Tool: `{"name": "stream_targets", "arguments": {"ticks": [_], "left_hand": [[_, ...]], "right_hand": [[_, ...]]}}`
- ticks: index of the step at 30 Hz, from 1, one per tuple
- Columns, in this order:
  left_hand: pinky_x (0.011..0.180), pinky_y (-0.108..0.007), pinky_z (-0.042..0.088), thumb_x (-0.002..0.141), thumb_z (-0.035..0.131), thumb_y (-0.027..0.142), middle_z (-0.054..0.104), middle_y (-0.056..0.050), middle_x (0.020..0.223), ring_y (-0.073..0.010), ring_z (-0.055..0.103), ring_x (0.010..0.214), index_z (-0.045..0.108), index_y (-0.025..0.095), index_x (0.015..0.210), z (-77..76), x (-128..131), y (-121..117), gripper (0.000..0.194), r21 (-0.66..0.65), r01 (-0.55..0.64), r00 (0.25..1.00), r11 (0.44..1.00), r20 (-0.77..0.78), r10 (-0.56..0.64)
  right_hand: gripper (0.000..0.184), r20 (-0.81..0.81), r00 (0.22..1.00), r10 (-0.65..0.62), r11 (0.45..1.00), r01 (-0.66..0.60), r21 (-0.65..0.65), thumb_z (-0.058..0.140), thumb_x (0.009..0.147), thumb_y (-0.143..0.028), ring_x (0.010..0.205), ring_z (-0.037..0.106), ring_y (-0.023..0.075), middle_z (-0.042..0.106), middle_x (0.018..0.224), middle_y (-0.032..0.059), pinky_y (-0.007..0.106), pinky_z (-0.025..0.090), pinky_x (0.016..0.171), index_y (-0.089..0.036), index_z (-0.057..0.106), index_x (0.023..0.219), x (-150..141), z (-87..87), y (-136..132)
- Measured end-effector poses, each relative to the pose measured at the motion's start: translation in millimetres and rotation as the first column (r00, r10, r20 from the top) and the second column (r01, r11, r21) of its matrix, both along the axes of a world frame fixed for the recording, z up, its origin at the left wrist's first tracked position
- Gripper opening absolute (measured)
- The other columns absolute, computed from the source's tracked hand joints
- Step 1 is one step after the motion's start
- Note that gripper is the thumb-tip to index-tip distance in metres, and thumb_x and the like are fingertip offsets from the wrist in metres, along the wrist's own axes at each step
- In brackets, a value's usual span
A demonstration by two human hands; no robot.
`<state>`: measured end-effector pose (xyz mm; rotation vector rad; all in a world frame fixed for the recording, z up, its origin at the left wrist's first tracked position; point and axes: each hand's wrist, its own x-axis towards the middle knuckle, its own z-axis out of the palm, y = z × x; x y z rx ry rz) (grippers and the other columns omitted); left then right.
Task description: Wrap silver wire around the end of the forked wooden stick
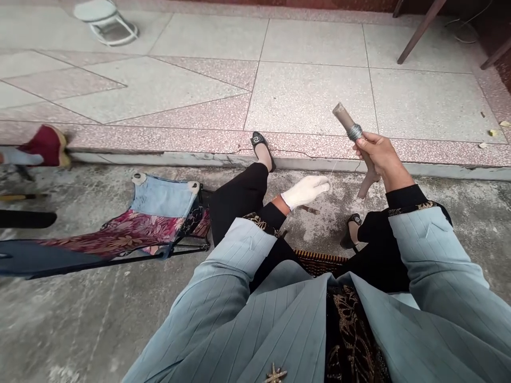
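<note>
My right hand (378, 154) is bare and closed round a brown stick (354, 144) held up at a slant, with a band of grey thread (354, 131) wound near its upper end. A thin thread runs from the stick down toward my left hand (306, 190), which wears a white glove and has its fingers pinched together at the thread. Both hands hover above my knees in black trousers. I sit low, with my feet in black shoes (260, 143) on the concrete.
A low folding stool (159, 213) with patchwork cloth stands at my left. A raised terrazzo step (167, 143) crosses the view ahead. A white stool (104, 18) is at the far left, dark furniture legs (419, 32) at the far right. Someone's slippered foot (43, 146) shows at the left edge.
</note>
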<state>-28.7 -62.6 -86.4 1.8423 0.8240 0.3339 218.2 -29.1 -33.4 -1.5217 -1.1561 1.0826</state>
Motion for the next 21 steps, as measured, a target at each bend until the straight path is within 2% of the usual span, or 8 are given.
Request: {"name": "stream_targets", "arguments": {"ticks": [4,7,9,12,14,16,18,21], "left_hand": [[0.055,-0.024,0.034,0.097,0.046,0.042,0.046,0.004,0.062,-0.0113,0.042,0.053,0.068,0.016,0.093,-1.8,4,-2,0.034,-0.114,-0.067,0.996,0.991,0.051,0.074],[0.062,-0.026,0.039,0.099,0.044,0.04,0.06,0.001,0.073,-0.0126,0.051,0.059,0.07,0.017,0.095,1.3,7,-2,0.035,0.046,-0.072,0.997,0.996,0.001,0.072],[0.071,-0.028,0.044,0.1,0.043,0.037,0.069,-0.003,0.084,-0.0161,0.06,0.071,0.072,0.017,0.098,2.5,9,-2,0.035,0.203,-0.064,0.993,0.977,-0.081,0.082],[0.081,-0.031,0.047,0.103,0.04,0.037,0.075,-0.007,0.098,-0.0224,0.068,0.09,0.073,0.018,0.111,1.8,10,-4,0.039,0.391,-0.019,0.961,0.92,-0.247,0.124],[0.084,-0.032,0.048,0.104,0.039,0.038,0.077,-0.007,0.108,-0.0237,0.07,0.097,0.072,0.019,0.12,1.3,11,-6,0.041,0.462,0.002,0.936,0.887,-0.314,0.161],[0.086,-0.031,0.049,0.105,0.04,0.037,0.077,-0.007,0.114,-0.023,0.071,0.101,0.071,0.021,0.124,2.2,10,-6,0.04,0.494,-0.009,0.923,0.87,-0.33,0.197],[0.089,-0.029,0.05,0.105,0.041,0.035,0.077,-0.006,0.116,-0.0219,0.071,0.104,0.071,0.021,0.123,4.6,8,-5,0.038,0.49,-0.047,0.926,0.871,-0.306,0.222],[0.093,-0.028,0.048,0.104,0.042,0.033,0.076,-0.006,0.118,-0.021,0.07,0.106,0.072,0.019,0.119,8.1,3,1,0.036,0.454,-0.116,0.944,0.884,-0.227,0.24]], "right_hand": [[0.042,0.071,0.997,-0.018,0.997,0.013,0.077,0.077,0.083,-0.04,0.067,0.06,0.013,0.067,0.079,0.0036,0.027,0.054,0.064,-0.013,0.075,0.115,8,-1.6,1],[0.047,0.308,0.95,-0.057,0.997,0.039,0.066,0.073,0.086,-0.039,0.078,0.067,0.019,0.073,0.091,0.0068,0.033,0.056,0.072,-0.014,0.074,0.126,15,-8.0,4],[0.048,0.559,0.829,-0.024,1.0,0.013,0.024,0.07,0.088,-0.036,0.093,0.07,0.0254,0.076,0.104,0.0087,0.038,0.056,0.082,-0.017,0.073,0.132,17,-8.2,4],[0.044,0.827,0.527,0.195,0.98,-0.065,-0.189,0.065,0.092,-0.035,0.108,0.069,0.0318,0.077,0.115,0.0112,0.042,0.053,0.09,-0.023,0.073,0.134,15,-1.8,1],[0.04,0.844,0.326,0.425,0.904,-0.118,-0.41,0.065,0.093,-0.035,0.108,0.069,0.0322,0.077,0.118,0.0123,0.041,0.052,0.089,-0.024,0.076,0.13,12,1.8,-2],[0.036,0.764,0.188,0.618,0.786,-0.187,-0.59,0.069,0.089,-0.031,0.103,0.071,0.0302,0.078,0.115,0.0111,0.038,0.052,0.085,-0.026,0.079,0.124,11,1.2,-3],[0.034,0.64,0.164,0.751,0.655,-0.314,-0.687,0.074,0.084,-0.028,0.094,0.071,0.027,0.08,0.105,0.0078,0.036,0.051,0.082,-0.027,0.082,0.118,13,-2.9,-4],[0.036,0.403,0.241,0.883,0.466,-0.557,-0.688,0.082,0.075,-0.03,0.084,0.069,0.023,0.08,0.093,0.0029,0.033,0.049,0.08,-0.026,0.085,0.111,17,-7.5,-6]]}}
